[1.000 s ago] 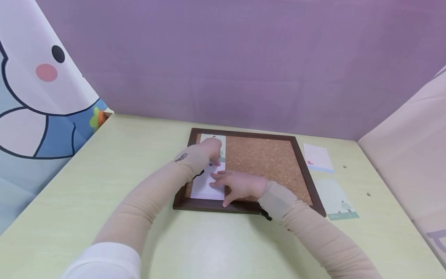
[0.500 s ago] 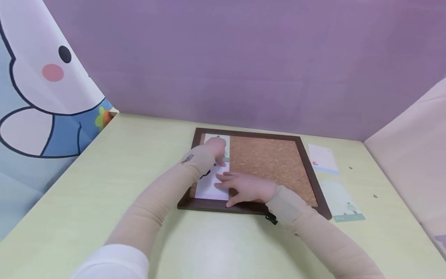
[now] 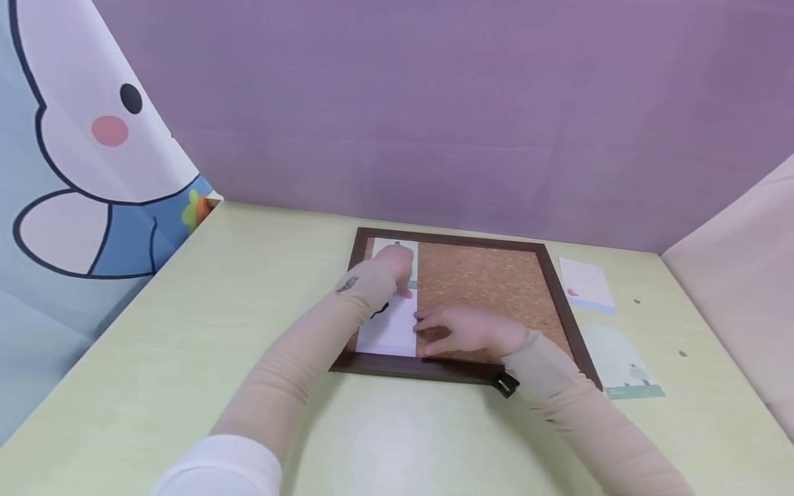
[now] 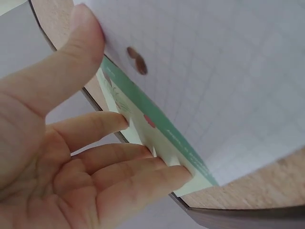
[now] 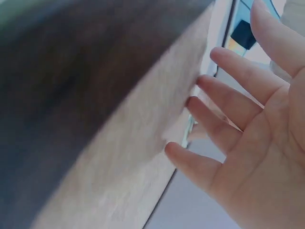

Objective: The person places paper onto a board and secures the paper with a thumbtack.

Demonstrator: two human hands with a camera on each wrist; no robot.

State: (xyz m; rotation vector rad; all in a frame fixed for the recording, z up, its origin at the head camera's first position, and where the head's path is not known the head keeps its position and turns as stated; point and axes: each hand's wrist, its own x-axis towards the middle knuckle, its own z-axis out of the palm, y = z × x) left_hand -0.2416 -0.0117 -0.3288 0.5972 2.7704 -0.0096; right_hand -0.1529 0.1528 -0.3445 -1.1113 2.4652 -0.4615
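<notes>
A white gridded note sheet lies along the left side of a dark-framed cork board. Its top edge meets a pale card with a green band. My left hand is over both, fingers spread. In the left wrist view its fingertips touch the card, and the thumb lies at the sheet's edge. A small brown double-oval spot shows on the sheet; whether it is printed or a pin I cannot tell. My right hand rests on the cork beside the sheet's right edge, fingers loosely extended, holding nothing.
Right of the frame lie a white card with a blue band and a pale green card with a tree. Two small round things sit farther right on the table. A purple cloth wall stands behind.
My right hand has drawn back to the right, off the white sheet and onto the cork. My left hand stays at the same spot on the papers. The head view has shifted slightly.
</notes>
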